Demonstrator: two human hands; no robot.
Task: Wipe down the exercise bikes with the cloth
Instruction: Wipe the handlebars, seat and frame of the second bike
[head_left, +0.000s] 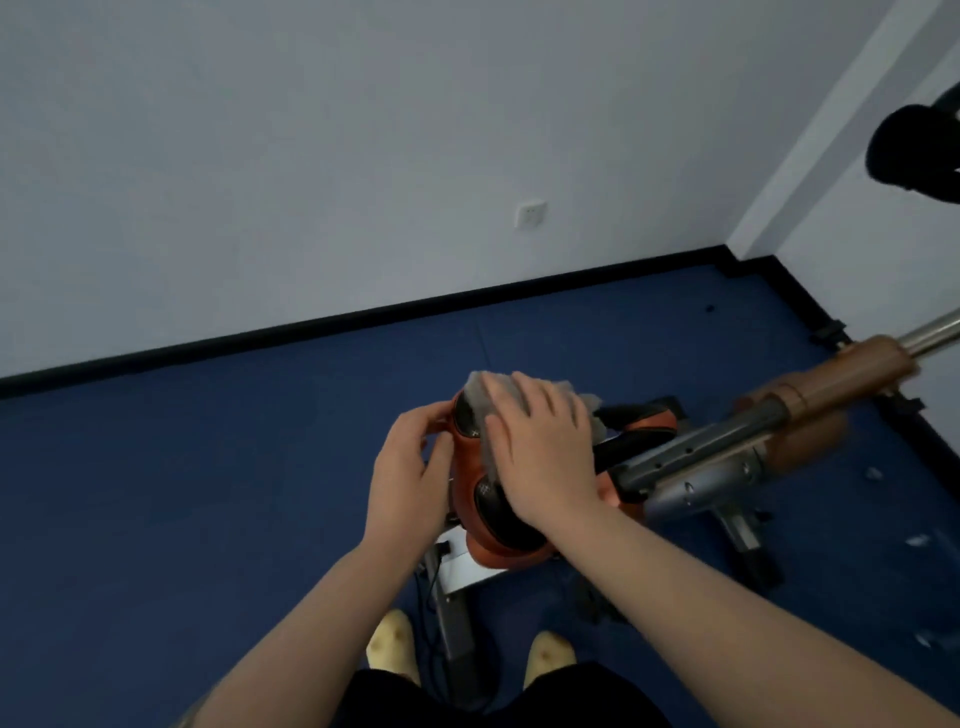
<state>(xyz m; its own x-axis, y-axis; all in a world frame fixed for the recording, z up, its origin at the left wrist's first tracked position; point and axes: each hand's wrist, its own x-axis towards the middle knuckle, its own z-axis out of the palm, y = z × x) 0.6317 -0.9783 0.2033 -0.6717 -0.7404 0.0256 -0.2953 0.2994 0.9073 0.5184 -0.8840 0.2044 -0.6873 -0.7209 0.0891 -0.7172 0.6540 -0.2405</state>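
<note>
Your left hand (410, 467) steadies the bike's saddle (493, 525) at its left edge, fingers (434, 415) curled lightly round the rim. That saddle is orange with black padded insets; it looks firm but cushioned, smooth enough to wipe easily, and fixed on its post, so it should not shift much under pressure. Your right hand (545, 447) lies flat, fingers straight, pressing the cloth (480, 392) onto the saddle's top. The cloth is thin, pale and limp, so keep your palm spread over it or it will likely bunch. To the right, the exercise bike (701, 462) shows a hard grey metal frame with brown rounded covers, standing on the blue floor (208, 467).
</note>
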